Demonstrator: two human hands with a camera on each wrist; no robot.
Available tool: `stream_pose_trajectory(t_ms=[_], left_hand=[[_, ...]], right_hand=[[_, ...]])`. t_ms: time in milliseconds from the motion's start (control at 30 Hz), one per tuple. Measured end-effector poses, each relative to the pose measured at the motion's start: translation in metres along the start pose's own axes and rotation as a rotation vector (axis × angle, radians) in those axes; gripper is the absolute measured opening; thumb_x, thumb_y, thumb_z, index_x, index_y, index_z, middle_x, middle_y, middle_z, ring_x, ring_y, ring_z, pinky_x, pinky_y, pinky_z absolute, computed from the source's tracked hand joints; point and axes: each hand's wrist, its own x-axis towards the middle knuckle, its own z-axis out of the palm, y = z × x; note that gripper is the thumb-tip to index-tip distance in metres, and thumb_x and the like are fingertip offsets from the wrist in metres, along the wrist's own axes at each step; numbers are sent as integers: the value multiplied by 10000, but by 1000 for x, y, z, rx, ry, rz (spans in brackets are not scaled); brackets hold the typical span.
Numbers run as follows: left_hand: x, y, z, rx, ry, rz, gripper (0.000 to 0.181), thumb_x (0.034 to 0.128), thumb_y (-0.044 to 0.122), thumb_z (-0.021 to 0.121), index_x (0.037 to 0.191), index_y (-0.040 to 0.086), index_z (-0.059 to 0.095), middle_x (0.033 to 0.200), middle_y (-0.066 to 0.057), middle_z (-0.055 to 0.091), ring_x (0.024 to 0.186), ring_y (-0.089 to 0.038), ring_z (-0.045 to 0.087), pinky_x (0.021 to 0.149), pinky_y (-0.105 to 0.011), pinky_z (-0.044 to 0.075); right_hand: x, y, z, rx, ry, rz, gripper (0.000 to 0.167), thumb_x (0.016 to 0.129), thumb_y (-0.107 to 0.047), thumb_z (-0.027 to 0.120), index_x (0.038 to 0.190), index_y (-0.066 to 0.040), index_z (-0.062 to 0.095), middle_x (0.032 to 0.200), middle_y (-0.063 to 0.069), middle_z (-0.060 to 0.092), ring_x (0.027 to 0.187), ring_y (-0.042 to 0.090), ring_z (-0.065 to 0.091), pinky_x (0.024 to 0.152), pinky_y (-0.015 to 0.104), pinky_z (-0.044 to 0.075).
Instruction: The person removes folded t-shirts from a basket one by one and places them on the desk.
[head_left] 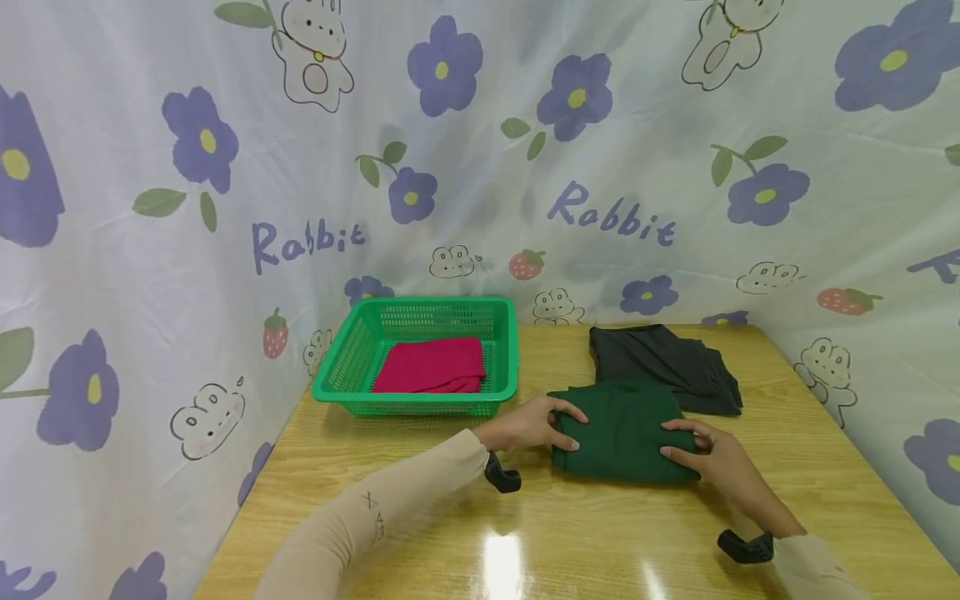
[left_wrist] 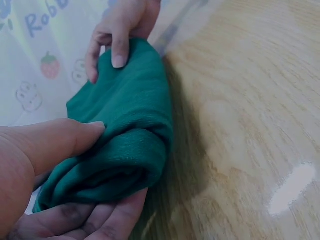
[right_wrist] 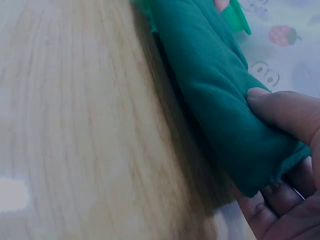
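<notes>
A folded dark green garment (head_left: 622,433) is held between both hands over the right half of the table. My left hand (head_left: 531,423) grips its left end, with the thumb on top and fingers beneath, as the left wrist view shows on the green cloth (left_wrist: 125,115). At the opposite end my right hand (head_left: 723,467) pinches the cloth the same way; the right wrist view has the thumb (right_wrist: 280,110) on top and fingers underneath. Behind the green cloth lies a dark grey folded garment (head_left: 667,362).
Left of the hands stands a green plastic basket (head_left: 416,408) with a folded red garment (head_left: 435,365) inside. The wooden table (head_left: 420,492) reaches a patterned curtain (head_left: 480,167) at the back and sides.
</notes>
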Motion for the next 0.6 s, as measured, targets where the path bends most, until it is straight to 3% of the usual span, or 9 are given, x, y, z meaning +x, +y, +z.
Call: stream_pose_trajectory(t_ms=[133,233,300,367,433,500,600], left_hand=[[0,-1,1,11,-16,-18,378,891,99,827,1240,205,728,953,-57,692,729,-206,625,693,-431,582],[-1,-3,2,49,-20,-28,377,887,118,836,1233,225,732,957,-24,691,726,-206,615,660,-395,561],[-1,-4,2,64,-26,-32,378,886,124,839,1233,230,733,922,-39,699,716,-233,620,656,-396,562],[-1,-5,1,71,-33,-39,378,888,129,837,1235,233,732,916,-39,702,725,-240,640,667,-394,572],[-1,-5,1,61,-42,-42,381,890,119,833,1243,219,728,905,-54,707,726,-249,664,678,-405,586],[-1,-6,1,43,-49,-45,386,890,101,829,1249,201,725,906,-68,711,729,-253,685,688,-417,598],[-2,-7,1,15,-60,-54,393,892,85,823,1258,179,720,936,-68,711,726,-252,687,698,-436,603]], right_hand=[[-2,2,0,-5,-23,26,549,877,-392,834,1352,-176,665,691,19,497,521,145,433,509,314,455],[-4,3,0,-41,-37,25,538,882,-426,821,1342,-183,680,1013,145,673,770,181,599,635,305,504],[-6,3,0,-63,-47,18,531,898,-441,803,1343,-178,684,1323,223,613,1031,287,643,770,350,536],[-6,3,-1,-69,-52,10,519,908,-440,793,1340,-170,690,1472,242,514,1207,378,603,863,396,540],[-6,3,-3,-65,-62,4,506,919,-424,786,1340,-161,690,1407,254,562,1167,368,625,848,383,544],[-5,4,-4,-44,-68,4,494,918,-398,792,1333,-150,693,1171,217,666,973,269,660,757,330,543],[-6,6,-6,-1,-86,3,488,932,-339,787,1343,-100,675,842,140,640,709,205,593,620,314,525]])
